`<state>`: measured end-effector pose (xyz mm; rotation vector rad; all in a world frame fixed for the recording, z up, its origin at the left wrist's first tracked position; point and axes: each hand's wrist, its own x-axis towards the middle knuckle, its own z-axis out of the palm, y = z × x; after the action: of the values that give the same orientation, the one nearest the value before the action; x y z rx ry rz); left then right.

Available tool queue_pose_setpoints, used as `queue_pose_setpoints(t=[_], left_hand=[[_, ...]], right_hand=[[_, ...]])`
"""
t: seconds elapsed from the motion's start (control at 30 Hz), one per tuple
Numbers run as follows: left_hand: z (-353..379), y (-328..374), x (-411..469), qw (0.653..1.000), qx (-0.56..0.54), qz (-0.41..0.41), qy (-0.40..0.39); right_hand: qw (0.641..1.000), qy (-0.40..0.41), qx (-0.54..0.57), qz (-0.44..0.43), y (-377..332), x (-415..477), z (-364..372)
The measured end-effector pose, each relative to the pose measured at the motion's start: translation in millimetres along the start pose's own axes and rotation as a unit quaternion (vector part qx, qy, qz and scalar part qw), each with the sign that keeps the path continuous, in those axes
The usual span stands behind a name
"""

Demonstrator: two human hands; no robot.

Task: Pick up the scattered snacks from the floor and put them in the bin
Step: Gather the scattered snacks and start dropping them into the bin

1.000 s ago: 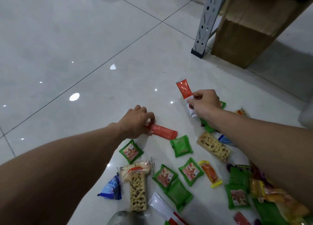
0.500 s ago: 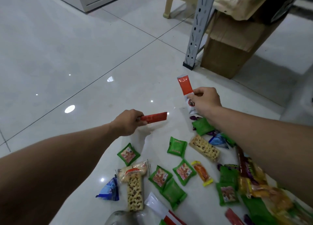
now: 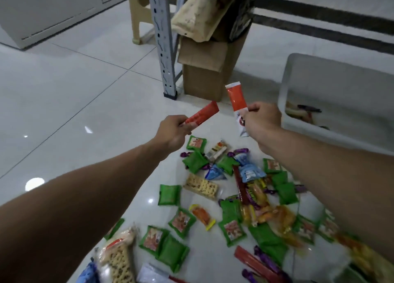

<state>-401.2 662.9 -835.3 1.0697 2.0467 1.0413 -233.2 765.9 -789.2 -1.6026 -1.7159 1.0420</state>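
My left hand (image 3: 173,130) pinches a red stick packet (image 3: 202,115) by its near end, held up off the floor. My right hand (image 3: 263,119) grips an orange and white stick packet (image 3: 235,99) standing upright above the fingers. Both hands hover over the far edge of the snack pile. A white plastic bin (image 3: 283,86) stands to the right of my right hand, with a few wrappers lying in its bottom. Several green packets (image 3: 169,195), cereal bars (image 3: 201,186) and candies lie scattered on the tiled floor below my arms.
A grey perforated metal rack leg (image 3: 163,48) and a brown cardboard box (image 3: 210,69) stand just behind the hands. A beige plastic stool leg (image 3: 136,18) and a white cabinet (image 3: 42,9) sit farther back left. Glossy white floor tiles (image 3: 74,101) stretch away to the left.
Both hands have lifted their packets off the floor and moved up and to the right. The view swung right, bringing the white bin into sight.
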Motion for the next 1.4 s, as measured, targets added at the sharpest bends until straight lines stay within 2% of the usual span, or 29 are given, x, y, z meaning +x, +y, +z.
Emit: queue_pose_setpoints(t=[0.3, 0.43, 0.57, 0.73, 0.97, 1.27, 1.4], left_hand=[[122.7, 87.5, 24.1, 0.995, -0.059, 0.072, -0.044], [158.9, 120.7, 24.3, 0.992, -0.049, 0.105, -0.042], [184.0, 154.1, 29.2, 0.986, -0.050, 0.147, -0.054], [207.7, 181.4, 41.5, 0.984, -0.054, 0.154, -0.078], [246.7, 196.7, 76.6, 0.993, -0.056, 0.092, -0.042], [278.7, 197.1, 105.2, 0.999, -0.040, 0.015, -0.013], [275.9, 192.4, 105.7, 0.999, -0.012, 0.032, -0.009]], right_hand=[[0.979, 0.173, 0.064, 0.083, 42.9, 27.1, -118.7], [0.967, 0.216, 0.091, 0.099, 52.1, 40.2, -157.9], [0.963, 0.224, 0.115, 0.097, 62.5, 49.9, -180.6], [0.956, 0.237, 0.123, 0.125, 81.2, 72.5, -193.3], [0.953, 0.245, 0.120, 0.131, 105.0, 115.4, -196.9], [0.960, 0.211, 0.114, 0.144, 124.9, 151.2, -184.9], [0.964, 0.199, 0.109, 0.142, 127.8, 158.1, -178.3]])
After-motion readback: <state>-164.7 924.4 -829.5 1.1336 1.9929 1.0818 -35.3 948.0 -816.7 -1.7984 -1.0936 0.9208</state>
